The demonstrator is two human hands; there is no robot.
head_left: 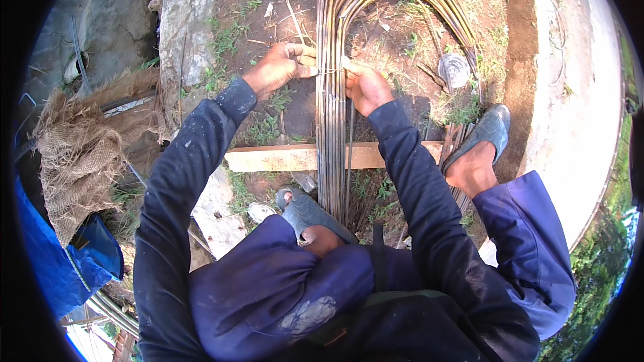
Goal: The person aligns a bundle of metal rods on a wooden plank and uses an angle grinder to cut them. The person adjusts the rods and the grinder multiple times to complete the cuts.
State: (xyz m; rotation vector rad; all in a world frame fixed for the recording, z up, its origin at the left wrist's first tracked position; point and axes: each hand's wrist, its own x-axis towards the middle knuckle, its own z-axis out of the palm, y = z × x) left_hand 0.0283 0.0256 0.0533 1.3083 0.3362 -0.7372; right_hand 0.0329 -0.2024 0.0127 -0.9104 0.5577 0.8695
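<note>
A bundle of thin steel rods (331, 121), bent into a U at the far end, lies lengthwise in front of me. A thin tie wire (330, 70) runs across its straight left leg. At the bundle's left side, my left hand (278, 69) has its thumb and fingers closed on one end of the wire. My right hand (367, 86) pinches the wire's other end close to the right side of the rods. Its fingertips are partly hidden by the hand itself.
A wooden beam (268, 159) lies crosswise under the rods. Burlap (84, 161) and a blue tarp (43, 248) are at left. My shoes (486, 135) are on either side of the bundle. A clear round plastic piece (455, 70) rests near the rods' bent ends. A pale concrete edge (570, 94) runs along the right.
</note>
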